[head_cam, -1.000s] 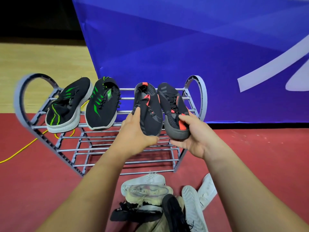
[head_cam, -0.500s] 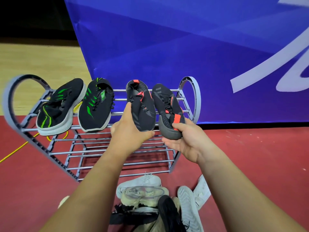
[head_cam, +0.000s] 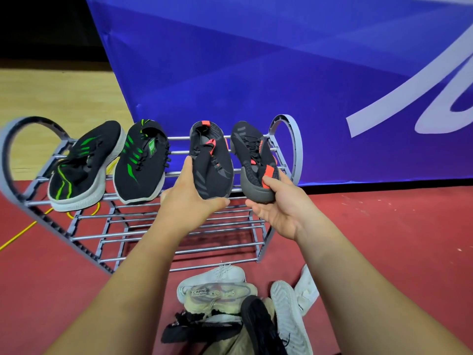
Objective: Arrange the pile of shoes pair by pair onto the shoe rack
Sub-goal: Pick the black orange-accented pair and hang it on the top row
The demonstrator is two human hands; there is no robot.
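Observation:
A grey metal shoe rack (head_cam: pixel 288 139) stands on the red floor. On its top shelf lie two black shoes with green stripes, the left green-striped shoe (head_cam: pixel 82 165) and the right green-striped shoe (head_cam: pixel 140 162). Right of them are two black shoes with red accents. My left hand (head_cam: pixel 189 198) grips the toe of the left red-accent shoe (head_cam: pixel 212 162). My right hand (head_cam: pixel 284 208) holds the toe of the right red-accent shoe (head_cam: pixel 256 160), thumb on top. A pile of shoes (head_cam: pixel 230 303) lies on the floor below the rack, between my forearms.
A blue banner (head_cam: pixel 281 73) hangs right behind the rack. White shoes (head_cam: pixel 289 319) and black shoes (head_cam: pixel 258 321) are mixed in the pile. A yellow cable (head_cam: pixel 20 233) runs across the floor at the left. The rack's lower shelves (head_cam: pixel 179 234) hold nothing.
The view has shifted slightly. Both hands stay on the red-accent shoes' toes; the right shoe's heel has tipped a little further left on the shelf.

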